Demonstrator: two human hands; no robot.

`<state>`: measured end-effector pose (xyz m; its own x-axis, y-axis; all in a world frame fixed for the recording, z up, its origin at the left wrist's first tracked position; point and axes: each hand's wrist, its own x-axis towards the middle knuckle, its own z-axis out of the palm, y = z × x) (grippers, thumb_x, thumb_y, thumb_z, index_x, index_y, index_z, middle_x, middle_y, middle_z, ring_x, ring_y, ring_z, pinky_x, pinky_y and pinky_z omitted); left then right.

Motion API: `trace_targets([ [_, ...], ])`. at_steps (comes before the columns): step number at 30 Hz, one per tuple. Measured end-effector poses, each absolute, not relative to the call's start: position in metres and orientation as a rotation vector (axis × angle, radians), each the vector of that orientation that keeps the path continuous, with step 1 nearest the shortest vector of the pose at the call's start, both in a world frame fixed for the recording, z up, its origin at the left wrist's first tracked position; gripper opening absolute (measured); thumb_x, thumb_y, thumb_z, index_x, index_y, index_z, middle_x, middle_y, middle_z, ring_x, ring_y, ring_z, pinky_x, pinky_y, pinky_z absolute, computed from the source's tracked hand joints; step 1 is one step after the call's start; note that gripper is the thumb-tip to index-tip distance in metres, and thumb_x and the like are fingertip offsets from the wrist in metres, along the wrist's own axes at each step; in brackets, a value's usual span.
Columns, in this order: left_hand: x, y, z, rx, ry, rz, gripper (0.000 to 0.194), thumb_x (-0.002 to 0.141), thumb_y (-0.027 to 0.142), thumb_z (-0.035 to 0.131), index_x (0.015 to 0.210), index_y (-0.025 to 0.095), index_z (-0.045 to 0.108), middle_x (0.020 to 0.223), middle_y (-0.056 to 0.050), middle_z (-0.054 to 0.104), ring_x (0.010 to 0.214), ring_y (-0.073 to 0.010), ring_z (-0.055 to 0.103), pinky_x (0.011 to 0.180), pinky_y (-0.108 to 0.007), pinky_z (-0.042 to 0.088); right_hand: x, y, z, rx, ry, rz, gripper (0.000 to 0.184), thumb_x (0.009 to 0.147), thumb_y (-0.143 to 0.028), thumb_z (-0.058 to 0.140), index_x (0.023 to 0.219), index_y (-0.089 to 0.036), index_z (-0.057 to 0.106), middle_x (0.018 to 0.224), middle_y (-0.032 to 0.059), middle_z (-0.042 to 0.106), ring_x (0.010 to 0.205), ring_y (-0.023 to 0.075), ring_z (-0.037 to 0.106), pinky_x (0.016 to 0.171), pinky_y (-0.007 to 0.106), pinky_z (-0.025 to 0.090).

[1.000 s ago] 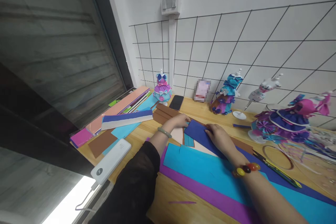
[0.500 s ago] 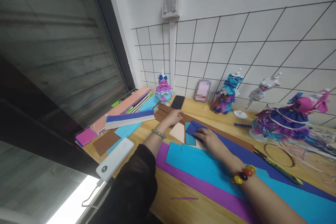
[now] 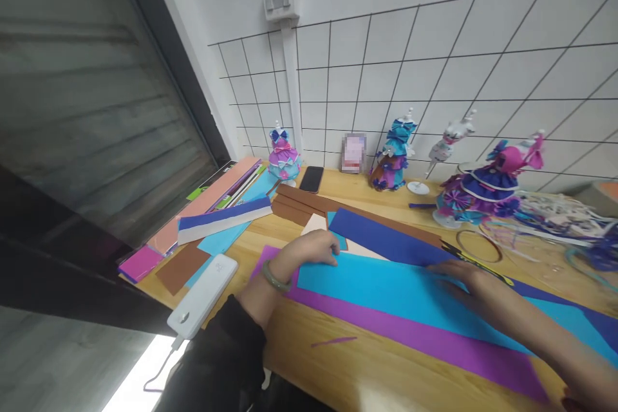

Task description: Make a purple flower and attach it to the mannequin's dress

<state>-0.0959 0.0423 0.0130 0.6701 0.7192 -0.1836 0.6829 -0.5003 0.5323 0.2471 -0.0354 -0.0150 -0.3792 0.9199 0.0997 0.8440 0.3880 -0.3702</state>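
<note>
My left hand [image 3: 316,248], with a bangle at its wrist, has its fingers curled down on the left end of a light blue sheet [image 3: 386,290]; its thumb is hidden. Farther right, my right hand [image 3: 461,278] lies over the same sheet with fingers stretched out, slightly blurred. Under the light blue sheet a purple sheet [image 3: 410,338] sticks out along the near side. A dark blue strip [image 3: 381,235] runs along the far side, over brown strips [image 3: 299,211]. Small pale pink pieces [image 3: 315,224] and teal pieces [image 3: 342,241] lie near my left hand.
Small dress forms, such as a pink-and-blue one [image 3: 499,170], line the wall. A black phone [image 3: 311,179] lies behind the strips. A yellow-black cutter [image 3: 483,265] is beyond my right hand. A white power bank [image 3: 203,296] with a cable sits at the left edge.
My left hand has come back from the brown strips to the light blue sheet's left end. My right hand has slid right along the sheet from the dark blue strip. The view has shifted right.
</note>
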Motion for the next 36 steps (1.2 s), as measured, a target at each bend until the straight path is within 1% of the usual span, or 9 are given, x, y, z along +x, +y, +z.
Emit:
trace_targets([
  [3,-0.087,0.035,0.010,2.445,1.051,0.021,0.028,0.061,0.028,0.068,0.087,0.020,0.065,0.075,0.000,0.061,0.070,-0.0144,0.055,0.063,-0.023,0.037,0.280,-0.058,-0.032,-1.615,-2.316,0.214,0.026,0.080,-0.036,0.049,0.099,-0.029,0.066,0.105,0.0112,0.065,0.094,0.0251,0.061,0.078,0.036,0.050],
  [8,-0.076,0.027,0.008,2.607,0.940,0.036,0.022,0.068,0.023,0.059,0.088,0.017,0.064,0.087,-0.005,0.062,0.083,-0.0181,0.056,0.073,-0.026,0.038,0.287,-0.081,-0.033,-1.601,-2.360,-0.005,0.028,0.083,-0.038,0.043,0.097,-0.027,0.065,0.103,0.0113,0.065,0.088,0.0240,0.062,0.076,0.036,0.051],
  [11,-0.072,0.025,0.008,2.667,0.909,0.038,0.017,0.070,0.017,0.054,0.082,0.016,0.065,0.084,-0.006,0.063,0.083,-0.0183,0.056,0.074,-0.026,0.039,0.268,-0.080,-0.024,-1.556,-2.402,-0.141,0.033,0.087,-0.033,0.036,0.100,-0.023,0.064,0.105,0.0128,0.064,0.094,0.0255,0.059,0.080,0.039,0.047],
  [19,-0.068,0.023,0.007,2.604,0.883,0.071,0.019,0.072,0.011,0.047,0.071,0.017,0.065,0.076,-0.006,0.064,0.079,-0.0166,0.056,0.075,-0.025,0.040,0.247,-0.059,-0.036,-1.465,-2.623,-0.224,0.024,0.081,-0.017,0.044,0.093,-0.020,0.064,0.099,0.0117,0.065,0.089,0.0259,0.057,0.078,0.043,0.042],
  [22,-0.068,0.023,0.006,2.594,0.887,0.124,0.019,0.073,0.010,0.047,0.073,0.016,0.065,0.080,-0.006,0.063,0.081,-0.0163,0.056,0.076,-0.024,0.040,0.249,-0.058,-0.035,-1.461,-2.604,-0.231,0.023,0.081,-0.017,0.043,0.089,-0.018,0.065,0.096,0.0130,0.065,0.087,0.0255,0.058,0.079,0.043,0.042],
  [27,-0.071,0.025,0.018,2.608,0.960,0.310,0.017,0.076,0.013,0.044,0.082,0.017,0.060,0.086,-0.004,0.062,0.086,-0.0163,0.055,0.085,-0.029,0.038,0.250,-0.061,-0.022,-1.465,-2.446,-0.210,0.030,0.087,-0.029,0.037,0.094,-0.015,0.062,0.096,0.0123,0.066,0.087,0.0241,0.061,0.078,0.038,0.046],
  [30,-0.072,0.029,0.027,2.492,1.015,0.452,0.017,0.077,0.015,0.044,0.087,0.018,0.056,0.091,-0.003,0.061,0.090,-0.0157,0.054,0.086,-0.029,0.039,0.254,-0.061,-0.016,-1.557,-2.277,-0.098,0.031,0.086,-0.036,0.038,0.093,-0.016,0.060,0.092,0.0106,0.067,0.081,0.0237,0.063,0.074,0.035,0.049],
  [33,-0.073,0.036,0.031,2.276,1.016,0.523,0.023,0.075,0.016,0.045,0.097,0.019,0.053,0.093,-0.001,0.060,0.084,-0.0130,0.057,0.076,-0.025,0.044,0.260,-0.059,-0.012,-1.686,-2.097,0.145,0.030,0.083,-0.042,0.041,0.096,-0.020,0.058,0.094,0.0075,0.068,0.081,0.0234,0.064,0.070,0.033,0.050],
  [36,-0.074,0.046,0.032,2.081,1.005,0.537,0.036,0.074,0.017,0.047,0.110,0.021,0.048,0.087,0.001,0.060,0.068,-0.0093,0.057,0.061,-0.021,0.044,0.267,-0.053,-0.008,-1.762,-1.911,0.366,0.036,0.079,-0.047,0.045,0.104,-0.023,0.055,0.107,0.0065,0.065,0.094,0.0253,0.061,0.075,0.034,0.049],
])
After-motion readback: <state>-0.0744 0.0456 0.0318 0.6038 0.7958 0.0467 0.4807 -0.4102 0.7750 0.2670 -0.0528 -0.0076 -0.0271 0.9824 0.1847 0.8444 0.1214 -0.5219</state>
